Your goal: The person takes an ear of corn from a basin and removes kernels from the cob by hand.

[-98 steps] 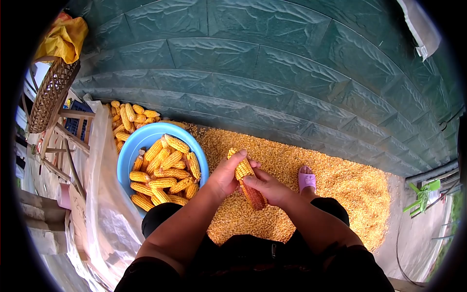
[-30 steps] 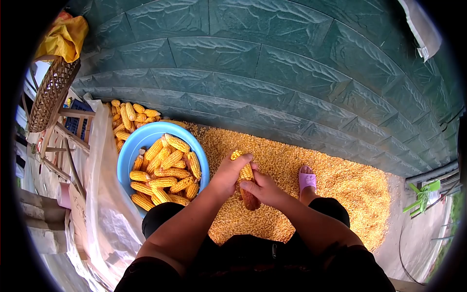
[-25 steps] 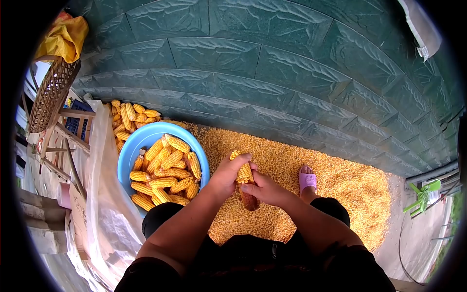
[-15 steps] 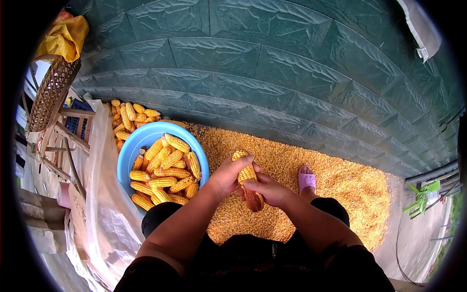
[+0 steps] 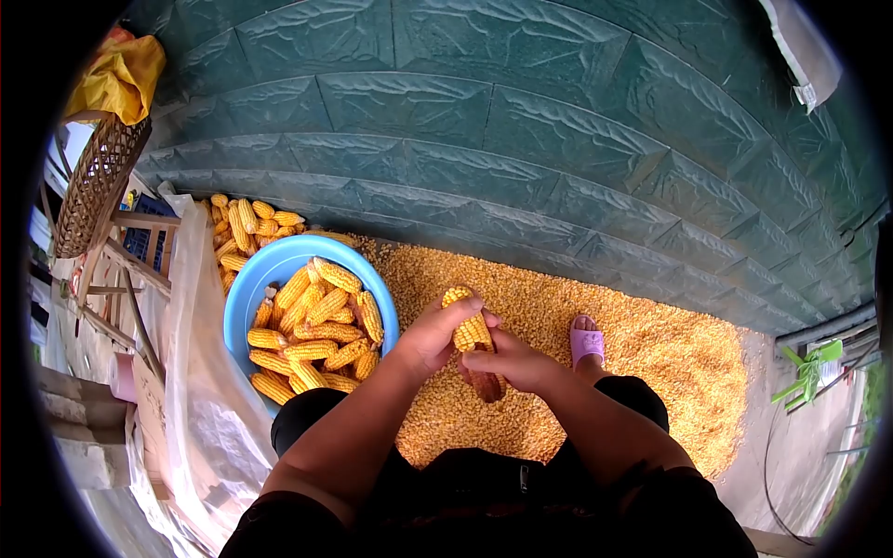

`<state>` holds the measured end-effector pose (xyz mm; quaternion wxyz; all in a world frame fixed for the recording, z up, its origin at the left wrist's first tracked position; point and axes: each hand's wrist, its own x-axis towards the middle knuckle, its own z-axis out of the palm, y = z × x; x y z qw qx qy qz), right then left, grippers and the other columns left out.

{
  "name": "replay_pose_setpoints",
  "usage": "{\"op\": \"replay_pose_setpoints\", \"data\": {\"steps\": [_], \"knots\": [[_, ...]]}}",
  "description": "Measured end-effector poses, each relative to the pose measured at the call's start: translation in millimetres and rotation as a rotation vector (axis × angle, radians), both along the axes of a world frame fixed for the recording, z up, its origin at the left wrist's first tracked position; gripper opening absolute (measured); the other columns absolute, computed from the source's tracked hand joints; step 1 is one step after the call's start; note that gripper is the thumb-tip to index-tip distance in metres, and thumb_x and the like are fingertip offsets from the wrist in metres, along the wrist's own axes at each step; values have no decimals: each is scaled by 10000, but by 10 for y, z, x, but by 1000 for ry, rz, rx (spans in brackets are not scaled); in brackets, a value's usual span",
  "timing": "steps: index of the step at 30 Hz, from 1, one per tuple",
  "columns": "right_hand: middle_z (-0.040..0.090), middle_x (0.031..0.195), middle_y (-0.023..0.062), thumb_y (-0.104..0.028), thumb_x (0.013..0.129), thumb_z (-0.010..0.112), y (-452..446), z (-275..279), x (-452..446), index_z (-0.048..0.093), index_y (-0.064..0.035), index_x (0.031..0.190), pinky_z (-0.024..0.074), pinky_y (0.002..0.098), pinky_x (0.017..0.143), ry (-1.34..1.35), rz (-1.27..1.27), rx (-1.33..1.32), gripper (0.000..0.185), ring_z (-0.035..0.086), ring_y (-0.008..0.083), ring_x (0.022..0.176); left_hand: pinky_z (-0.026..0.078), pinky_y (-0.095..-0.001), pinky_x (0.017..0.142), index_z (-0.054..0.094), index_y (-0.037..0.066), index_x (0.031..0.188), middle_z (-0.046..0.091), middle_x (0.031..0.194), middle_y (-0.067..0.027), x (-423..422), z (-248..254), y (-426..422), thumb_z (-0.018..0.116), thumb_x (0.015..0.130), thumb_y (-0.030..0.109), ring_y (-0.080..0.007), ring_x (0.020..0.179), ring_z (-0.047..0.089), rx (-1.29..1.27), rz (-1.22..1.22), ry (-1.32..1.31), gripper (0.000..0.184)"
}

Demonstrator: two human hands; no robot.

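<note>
Between my hands is a corn cob (image 5: 471,333), yellow with kernels at its upper end and bare reddish at its lower end. My left hand (image 5: 435,337) wraps round its upper part, thumb lying across the kernels. Lower down, my right hand (image 5: 513,361) closes on the cob with the thumb at the border between kernels and bare core. Loose corn kernels (image 5: 539,288) cover the floor beneath both hands. To the left stands a blue basin (image 5: 386,307) holding several corn cobs (image 5: 321,316) with their kernels on.
More cobs (image 5: 246,219) are heaped behind the basin. Plastic sheeting (image 5: 200,372) hangs at the left, beside a wooden frame (image 5: 139,251) and a woven basket (image 5: 98,186). A green wall (image 5: 521,121) rises ahead. My foot wears a pink slipper (image 5: 587,344). A green plastic item (image 5: 809,372) is at the right.
My right thumb has shifted slightly up and left on the cob. Both hands keep their hold, and the basin and its cobs stay as they were.
</note>
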<state>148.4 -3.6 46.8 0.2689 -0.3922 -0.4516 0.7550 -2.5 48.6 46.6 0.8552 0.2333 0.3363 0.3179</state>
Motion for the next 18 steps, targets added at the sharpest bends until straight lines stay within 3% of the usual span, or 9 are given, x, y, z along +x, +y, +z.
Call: {"op": "replay_pose_setpoints", "data": {"steps": [1,3,5,8,10,18], "knots": [[575,900,63,-313,864,571,-2,-3,11,469,-22,1105,469,281,670,-1,0,1,392,569,142,780,477,-440,828,481,27,1027,611,883,-151,-11,-26,16,622,802,215,-292,951,577,1,0,-1,325],[582,895,78,-391,905,470,-5,-30,23,477,-25,1089,475,307,664,361,-72,-243,410,580,177,768,464,-443,828,481,36,1020,610,866,-142,-34,-22,49,613,803,240,-286,940,572,-2,10,-111,327],[587,891,90,-440,921,399,20,-100,53,467,-30,1098,476,312,671,304,0,-229,452,585,195,774,449,-446,831,491,43,1001,606,852,-127,-25,9,16,610,799,275,-280,948,557,45,20,-42,330],[585,875,86,-408,920,428,-9,-51,24,456,-29,1105,474,307,677,176,-36,-206,423,583,182,760,449,-442,830,493,44,996,605,849,-119,-26,23,11,617,792,286,-280,954,552,39,19,12,339],[581,869,80,-376,918,456,-40,51,-39,442,-23,1120,475,305,671,4,-85,-9,407,579,170,742,471,-401,786,492,5,1027,609,894,-149,-32,9,13,601,808,262,-261,878,577,36,17,6,355],[565,847,64,-230,884,544,-14,-22,-75,420,-19,1148,480,286,653,-31,-67,60,360,575,152,726,496,-387,737,461,-33,1072,604,916,-178,22,-11,2,598,814,236,-264,805,599,-10,61,-3,397]]}}
